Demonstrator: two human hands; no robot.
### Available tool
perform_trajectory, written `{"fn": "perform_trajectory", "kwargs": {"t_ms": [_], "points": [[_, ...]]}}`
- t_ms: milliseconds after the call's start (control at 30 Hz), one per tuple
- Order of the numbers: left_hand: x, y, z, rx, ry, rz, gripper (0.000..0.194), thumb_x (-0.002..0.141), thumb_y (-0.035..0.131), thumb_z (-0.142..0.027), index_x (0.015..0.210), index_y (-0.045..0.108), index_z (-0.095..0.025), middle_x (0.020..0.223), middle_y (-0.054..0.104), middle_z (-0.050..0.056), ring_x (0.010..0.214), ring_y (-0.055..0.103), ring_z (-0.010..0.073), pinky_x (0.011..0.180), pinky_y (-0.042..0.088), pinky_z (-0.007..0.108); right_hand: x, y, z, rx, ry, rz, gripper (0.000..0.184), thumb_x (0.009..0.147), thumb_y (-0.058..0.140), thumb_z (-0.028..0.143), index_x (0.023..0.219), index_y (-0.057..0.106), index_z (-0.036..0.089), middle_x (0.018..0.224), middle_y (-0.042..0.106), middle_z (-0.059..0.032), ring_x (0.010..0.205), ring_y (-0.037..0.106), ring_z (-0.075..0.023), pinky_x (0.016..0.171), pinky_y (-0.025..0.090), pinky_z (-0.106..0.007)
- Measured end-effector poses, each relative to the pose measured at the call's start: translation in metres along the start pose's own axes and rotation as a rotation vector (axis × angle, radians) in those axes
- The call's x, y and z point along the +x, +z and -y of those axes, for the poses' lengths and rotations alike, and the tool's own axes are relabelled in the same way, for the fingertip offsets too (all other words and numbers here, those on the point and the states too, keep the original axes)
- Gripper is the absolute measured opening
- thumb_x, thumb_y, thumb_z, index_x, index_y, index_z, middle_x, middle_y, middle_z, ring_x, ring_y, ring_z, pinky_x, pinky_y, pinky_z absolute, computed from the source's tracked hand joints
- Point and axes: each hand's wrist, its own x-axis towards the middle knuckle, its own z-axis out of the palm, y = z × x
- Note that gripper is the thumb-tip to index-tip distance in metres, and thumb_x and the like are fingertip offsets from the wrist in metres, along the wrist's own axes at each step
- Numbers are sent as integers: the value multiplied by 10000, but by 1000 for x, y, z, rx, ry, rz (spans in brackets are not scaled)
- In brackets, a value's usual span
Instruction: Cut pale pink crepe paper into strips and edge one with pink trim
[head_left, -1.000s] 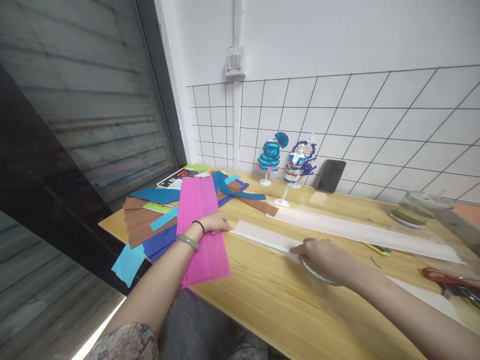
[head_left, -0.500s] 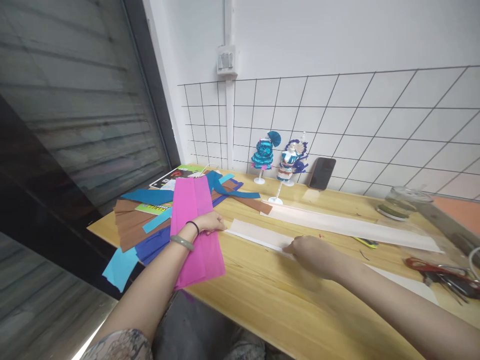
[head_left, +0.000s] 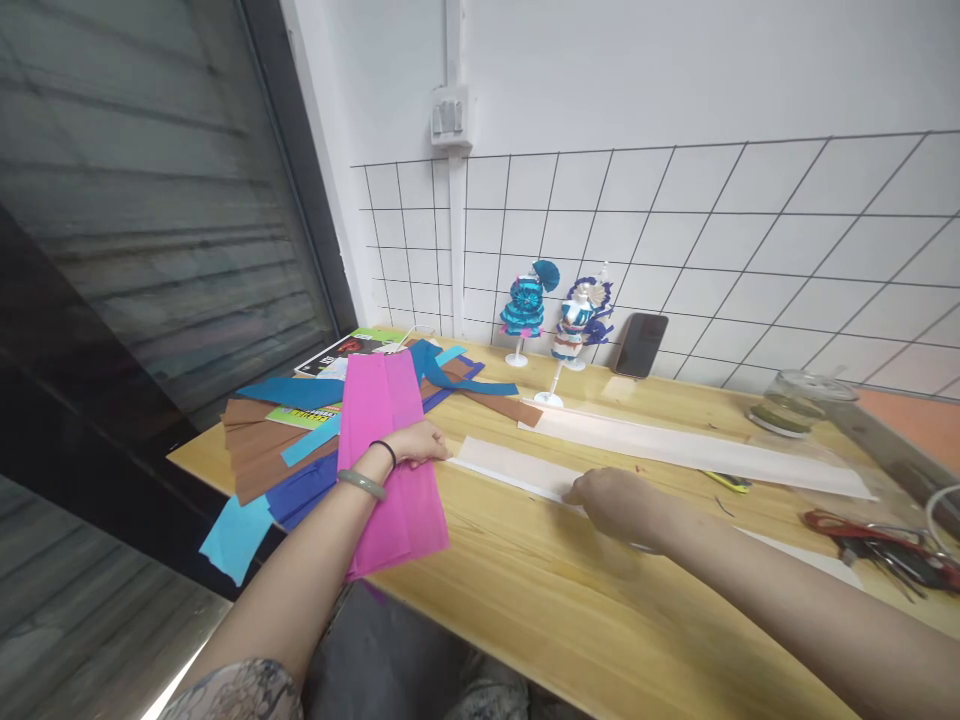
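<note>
A pale paper strip [head_left: 517, 468] with a folded white lower edge lies across the wooden table between my hands. My left hand [head_left: 418, 442] is closed in a pinch at the strip's left end, and its wrist rests over bright pink crepe paper [head_left: 382, 400]. At the strip's right part, my right hand [head_left: 615, 503] has its fingers curled down and closed on the lower edge. Its fingertips are partly hidden by the hand itself. Behind the strip runs a longer pale strip [head_left: 690, 450], apart from both hands.
Brown crepe paper [head_left: 255, 440], blue strips and booklets lie at the left. Paper dolls on stands [head_left: 523, 305], a phone [head_left: 641, 345] and a glass jar [head_left: 787, 405] stand at the back. A yellow cutter [head_left: 727, 482] and red-handled tools [head_left: 840, 525] lie on the right.
Everything sits slightly further left in the view. Both hands keep nearly the same hold on the paper strip.
</note>
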Motion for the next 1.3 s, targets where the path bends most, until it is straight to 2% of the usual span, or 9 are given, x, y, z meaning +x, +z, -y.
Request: {"fn": "perform_trajectory", "kwargs": {"t_ms": [333, 600, 833, 1000, 1100, 1167, 1233, 1300], "points": [[4, 0, 4, -10, 10, 1, 248, 616, 616, -363, 566, 451, -185, 299, 353, -80, 256, 299, 79, 318, 184, 209, 0, -2, 1, -27, 9, 42, 514, 682, 398, -53, 1078, 624, 184, 945, 669, -146, 888, 627, -260, 670, 453, -310], [4, 0, 7, 0, 36, 15, 279, 612, 599, -411, 561, 442, -185, 312, 364, -82, 263, 301, 74, 326, 190, 207, 5, -1, 4, -53, 41, 91, 404, 695, 440, -29, 1009, 643, 124, 938, 663, -166, 883, 626, -284, 677, 466, -332], [9, 0, 11, 53, 33, -6, 315, 611, 594, -447, 556, 420, -190, 317, 351, -86, 270, 321, 76, 324, 206, 201, 13, 13, 13, -86, 65, 90, 338, 670, 556, 11, 980, 646, 108, 1004, 641, -180, 919, 610, -303, 725, 466, -370], [4, -2, 6, 161, 19, -32, 313, 626, 582, -451, 565, 415, -193, 319, 358, -76, 272, 348, 94, 319, 219, 204, 18, 21, 22, -71, 87, 82, 270, 660, 627, 94, 924, 667, 129, 977, 651, -178, 926, 610, -295, 734, 477, -375], [-4, -3, 1, 248, 22, -85, 289, 665, 552, -443, 587, 450, -184, 351, 381, -66, 297, 378, 99, 342, 261, 207, 19, 20, 25, -55, 82, 80, 239, 651, 641, 117, 886, 679, 137, 958, 658, -177, 919, 613, -297, 729, 481, -383], [-11, -5, -2, 322, 30, -162, 228, 700, 530, -387, 630, 487, -175, 421, 456, -42, 356, 442, 112, 390, 322, 216, 19, 20, 27, -40, 75, 77, 214, 649, 646, 135, 859, 686, 149, 939, 665, -168, 908, 617, -295, 726, 483, -387], [-19, -7, -6, 410, 44, -272, 126, 723, 509, -283, 679, 519, -164, 560, 556, 8, 495, 535, 143, 501, 399, 245, 19, 20, 28, -26, 67, 71, 193, 649, 647, 149, 837, 691, 156, 925, 669, -163, 902, 619, -294, 726, 483, -394], [-28, -3, -12, 497, 58, -400, 85, 741, 467, -185, 757, 542, -149, 761, 609, 83, 720, 587, 199, 671, 432, 311, 20, 22, 29, -13, 57, 63, 188, 642, 649, 151, 825, 695, 158, 922, 670, -163, 905, 617, -297, 731, 482, -401]]}}
